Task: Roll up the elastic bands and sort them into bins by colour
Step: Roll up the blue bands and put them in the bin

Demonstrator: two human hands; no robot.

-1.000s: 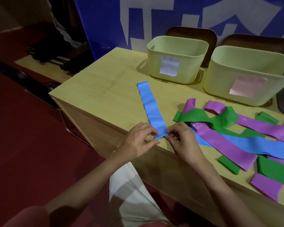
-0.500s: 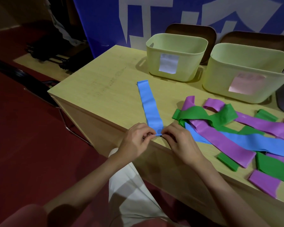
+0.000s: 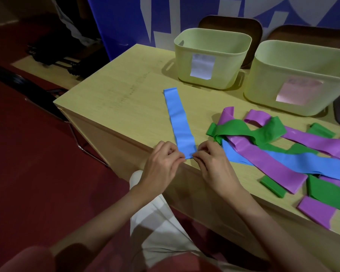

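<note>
left hand (image 3: 161, 163): fingers curled, pinching the near-left corner of the blue band (image 3: 180, 122) right at the table's (image 3: 114, 95) near edge.
right hand (image 3: 214, 163): same grip on the near-right corner, fingertips touching the band end. Both hands clamped on it, none free.
blue band: lies flat and straight, near end at the table's near edge, far end pointing to the far edge, short of the left bin (image 3: 210, 59). Roll barely started, if at all; can't tell if a first turn exists under the fingers.
risk, start of roll: thin stretchy strip; uneven pinch would likely skew the first turn, giving a coned roll that telescopes.
risk, edge: work sits on the very near edge; a slip could drop the end off the table.
risk, spring-back: releasing one hand early probably lets it unroll.
loose pile (image 3: 283, 154): green, purple and blue bands overlapping towards the right side, just beside the right hand; a wrist could snag one.
right bin (image 3: 302, 79): at the far edge; labels unreadable, so colour assignment can't be told, meaning wrong-bin risk.
</note>
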